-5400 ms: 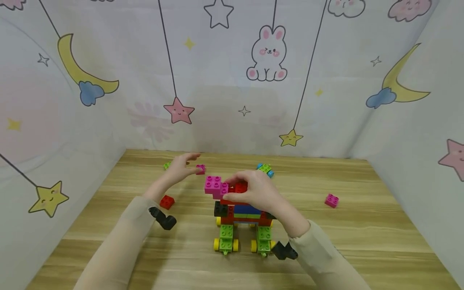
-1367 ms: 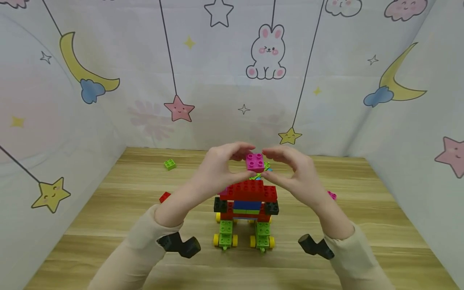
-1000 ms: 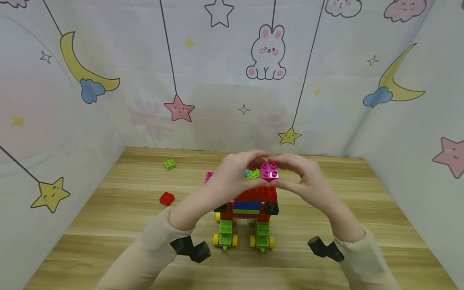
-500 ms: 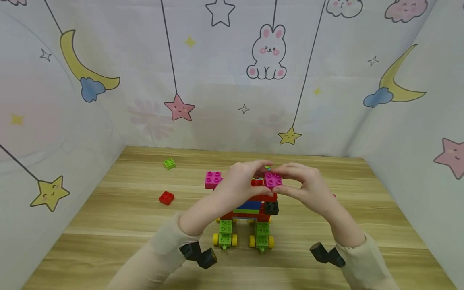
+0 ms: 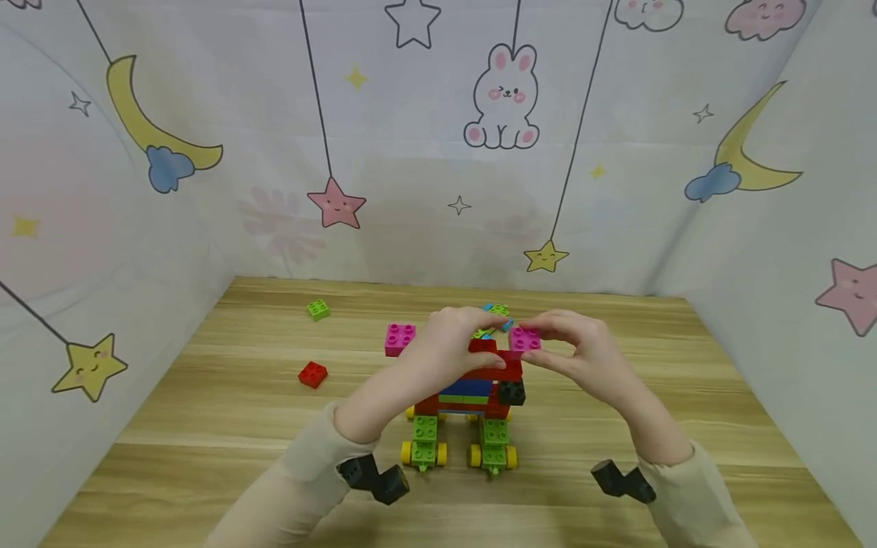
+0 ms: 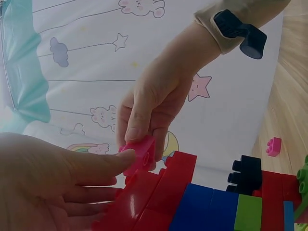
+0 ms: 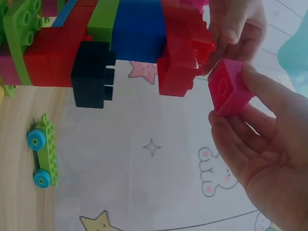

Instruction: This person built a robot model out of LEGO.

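Observation:
Between thumb and fingers, my right hand [image 5: 575, 346] pinches a pink toy brick [image 5: 524, 339] at the right end of the model's top. In the right wrist view this pink brick [image 7: 232, 87] is tilted, slightly apart from the red bricks [image 7: 180, 53]. My left hand [image 5: 448, 342] spreads its thumb and fingers around the model's red top; its fingers [image 6: 89, 195] are fairly straight, and firm contact is unclear. The built model [image 5: 466, 388] has red, blue, green and black bricks over green bases with yellow wheels. Another pink brick [image 5: 400, 339] tops its left end.
A loose red brick [image 5: 313, 374] and a green brick [image 5: 318, 309] lie left on the wooden table [image 5: 226, 457]. Behind the model sits a green wheeled base with blue wheels [image 7: 47, 154]. One pink brick [image 6: 274, 147] lies right. Printed cloth walls [image 5: 438, 175] enclose the table.
My left hand brought the pink brick from the back left; both hands then held it. It moved right and down to the model's right end, and my left fingers came off it.

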`<state>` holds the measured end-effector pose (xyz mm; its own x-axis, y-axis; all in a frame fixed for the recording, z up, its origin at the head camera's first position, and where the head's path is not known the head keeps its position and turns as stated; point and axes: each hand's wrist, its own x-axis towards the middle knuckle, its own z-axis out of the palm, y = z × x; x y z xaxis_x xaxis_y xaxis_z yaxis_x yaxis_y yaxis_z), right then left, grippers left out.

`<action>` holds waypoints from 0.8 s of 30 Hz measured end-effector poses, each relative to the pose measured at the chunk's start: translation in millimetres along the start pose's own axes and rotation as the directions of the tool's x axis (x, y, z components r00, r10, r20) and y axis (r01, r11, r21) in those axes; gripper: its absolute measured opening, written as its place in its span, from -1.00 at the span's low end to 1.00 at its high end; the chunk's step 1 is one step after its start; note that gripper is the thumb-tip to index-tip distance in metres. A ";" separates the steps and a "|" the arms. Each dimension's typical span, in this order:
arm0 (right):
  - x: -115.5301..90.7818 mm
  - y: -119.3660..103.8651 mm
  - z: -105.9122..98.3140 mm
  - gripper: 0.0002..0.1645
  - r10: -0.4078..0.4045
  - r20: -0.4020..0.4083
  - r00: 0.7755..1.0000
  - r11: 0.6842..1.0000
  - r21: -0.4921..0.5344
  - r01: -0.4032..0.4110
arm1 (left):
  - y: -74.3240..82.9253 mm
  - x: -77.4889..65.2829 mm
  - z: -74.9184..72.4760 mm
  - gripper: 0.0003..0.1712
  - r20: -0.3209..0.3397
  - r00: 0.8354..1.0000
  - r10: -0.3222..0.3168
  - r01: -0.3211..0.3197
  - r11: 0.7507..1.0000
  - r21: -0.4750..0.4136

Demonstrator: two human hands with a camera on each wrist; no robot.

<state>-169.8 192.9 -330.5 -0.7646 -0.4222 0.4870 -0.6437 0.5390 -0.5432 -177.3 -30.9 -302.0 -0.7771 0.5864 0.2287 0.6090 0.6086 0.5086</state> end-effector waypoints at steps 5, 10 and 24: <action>-4.3 5.0 1.5 -0.62 0.069 0.028 0.997 0.998 0.001 -0.069 | -0.3 2.0 1.8 -0.48 0.077 0.997 0.003 -0.010 0.996 0.090; -7.9 7.1 3.6 -0.61 0.103 0.058 0.993 0.994 0.023 -0.105 | 0.9 1.9 1.5 -0.53 0.104 0.995 -0.004 -0.006 0.995 0.101; -10.4 10.9 4.3 -0.59 0.112 0.086 0.990 0.993 0.027 -0.114 | -2.9 5.6 1.7 -0.52 0.123 0.992 -0.032 0.021 0.995 0.094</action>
<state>-169.1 200.0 -344.5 -0.8316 -0.4203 0.3630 -0.5528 0.5638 -0.6136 -183.2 -28.5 -303.6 -0.7707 0.6279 0.1084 0.6051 0.6679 0.4333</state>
